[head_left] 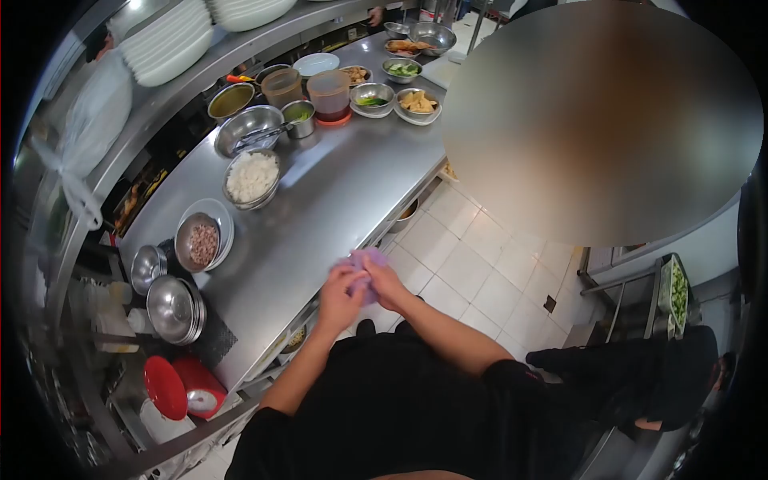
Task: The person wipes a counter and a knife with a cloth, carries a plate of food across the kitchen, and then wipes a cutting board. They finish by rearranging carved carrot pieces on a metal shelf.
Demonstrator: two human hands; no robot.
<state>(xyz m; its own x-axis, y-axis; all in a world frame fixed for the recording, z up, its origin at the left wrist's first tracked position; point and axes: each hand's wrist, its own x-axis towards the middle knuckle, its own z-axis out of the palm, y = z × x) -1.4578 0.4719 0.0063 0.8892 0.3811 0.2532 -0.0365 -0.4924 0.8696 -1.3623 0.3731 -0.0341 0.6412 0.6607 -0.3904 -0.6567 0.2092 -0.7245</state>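
Note:
In front of my body, just off the edge of the steel counter point(320, 216), both hands are together on a crumpled light-purple cloth point(371, 257). My left hand point(342, 293) is closed, fingers bent over the cloth's near side. My right hand point(386, 283) grips it from the other side, close against the left. The cloth is bunched up, part of it hidden by my fingers. Nearest on the counter are a steel bowl of white rice point(253, 178) and a bowl of chopped pinkish meat point(202, 242) on white plates.
Stacked steel bowls point(172, 309) and a red scale point(192, 390) stand at the left. Along the back are plastic tubs point(330, 92), a bowl of tongs point(248, 132) and several food bowls point(418, 102). A person in black point(640, 372) is at the right. A large blur covers the upper right.

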